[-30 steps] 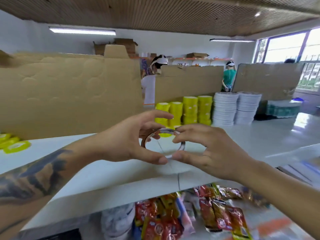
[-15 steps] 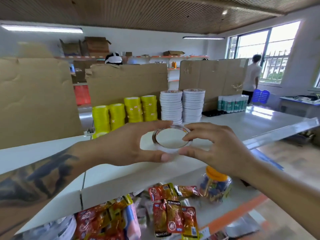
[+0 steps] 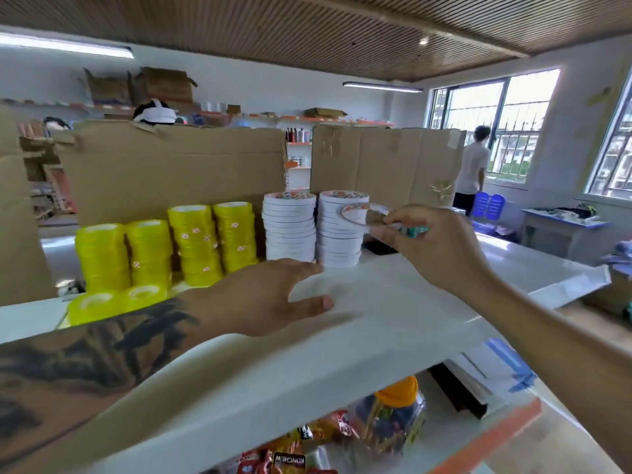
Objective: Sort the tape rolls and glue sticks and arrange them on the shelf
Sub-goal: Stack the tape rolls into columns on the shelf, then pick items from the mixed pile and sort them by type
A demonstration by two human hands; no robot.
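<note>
R hand [image 3: 424, 241] pinches thin white tape roll [image 3: 362, 217] by its rim, just above the R white stack [image 3: 340, 230] on shelf [image 3: 393, 302]. L hand [image 3: 273, 299] relaxed, empty. Roll prob. light, stiff; rim hold suits.

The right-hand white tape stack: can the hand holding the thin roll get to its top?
Probably yes. The right hand holds the thin roll beside the white stack, with nothing above its top.
</note>
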